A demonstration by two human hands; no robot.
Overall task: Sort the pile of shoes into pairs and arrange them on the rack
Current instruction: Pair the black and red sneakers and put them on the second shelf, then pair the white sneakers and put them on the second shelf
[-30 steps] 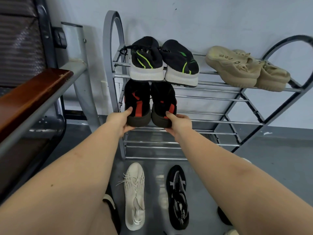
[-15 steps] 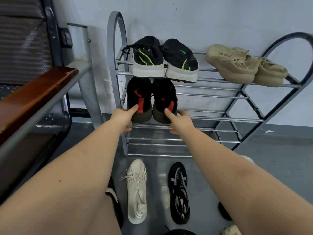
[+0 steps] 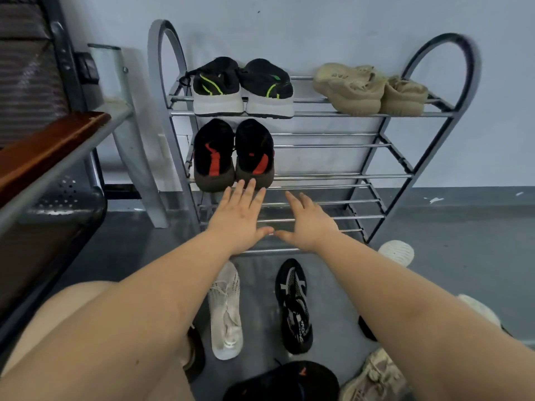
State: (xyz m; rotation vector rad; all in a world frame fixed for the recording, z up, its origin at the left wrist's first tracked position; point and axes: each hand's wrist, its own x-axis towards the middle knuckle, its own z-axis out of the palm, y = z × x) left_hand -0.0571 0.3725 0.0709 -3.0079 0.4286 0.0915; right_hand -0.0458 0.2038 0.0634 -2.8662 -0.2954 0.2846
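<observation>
A grey metal shoe rack (image 3: pixel 341 114) stands against the wall. Its top shelf holds a black pair with green stripes (image 3: pixel 243 88) at the left and a tan pair (image 3: pixel 370 89) at the right. The second shelf carries a black pair with red marks (image 3: pixel 233 153) at its left end. My left hand (image 3: pixel 238 219) and my right hand (image 3: pixel 308 222) hover just below that pair, fingers spread, holding nothing, thumbs nearly touching. On the floor in front lie a cream knit shoe (image 3: pixel 225 311) and a black-and-white shoe (image 3: pixel 293 305).
More loose shoes lie on the grey floor: a black one (image 3: pixel 283 382) and a beige one (image 3: pixel 373 377) at the bottom, a white one (image 3: pixel 396 251) by the rack's right foot. A bench with a wooden armrest (image 3: pixel 43 149) stands at the left.
Both hands let go of the black-and-red pair, now resting on the second shelf, and drew back and down, fingers opening. The view shifted so the rack sits more central.
</observation>
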